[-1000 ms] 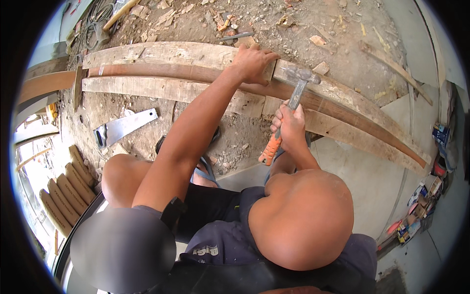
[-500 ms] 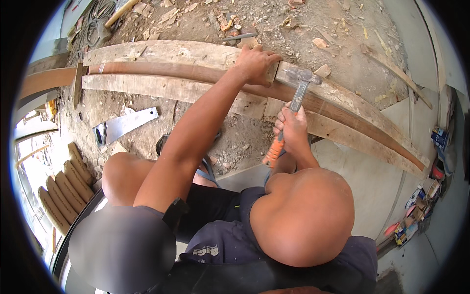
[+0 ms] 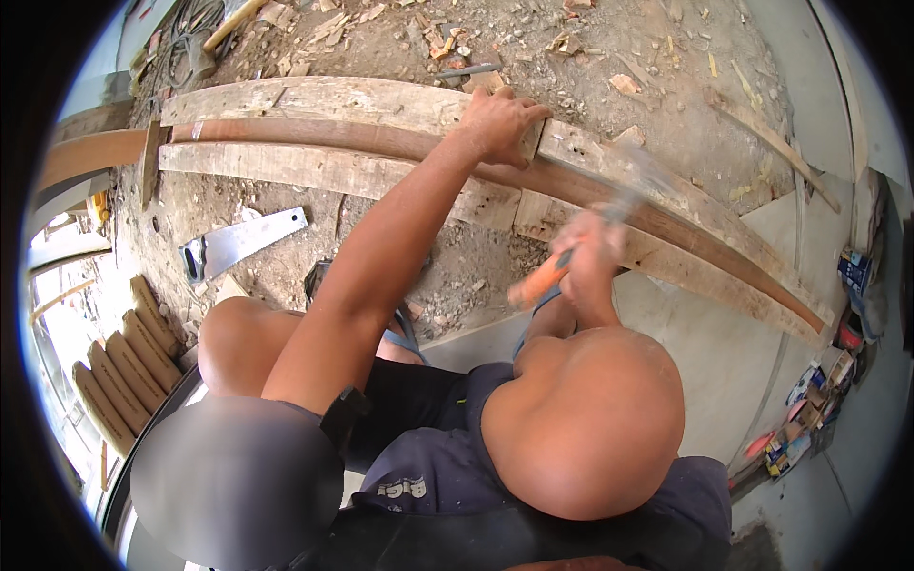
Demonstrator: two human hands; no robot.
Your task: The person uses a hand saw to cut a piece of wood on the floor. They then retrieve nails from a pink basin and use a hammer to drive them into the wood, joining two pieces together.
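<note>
A long wooden piece, made of two pale, worn boards (image 3: 314, 102) with a reddish-brown strip (image 3: 314, 136) between them, crosses in front of me. My left hand (image 3: 495, 124) is wrapped over a short wood block (image 3: 532, 143) on this piece, its fingers bent across the top. My right hand (image 3: 587, 243) is closed round a hammer with an orange grip (image 3: 541, 283). Motion smears the hammer's head, which is over the boards to the right of the block. Whether it touches the wood I cannot tell.
A handsaw (image 3: 252, 243) lies on the dirt at the left. Wood scraps and chips (image 3: 447, 43) litter the ground beyond the boards. Brown sacks (image 3: 124, 376) stand at the lower left. A thin plank (image 3: 776, 143) and assorted small items (image 3: 809, 409) are at the right.
My right hand has shifted slightly to the right, and the hammer has swung right and down, its head now blurred. My left hand stays on the block, which has moved slightly right.
</note>
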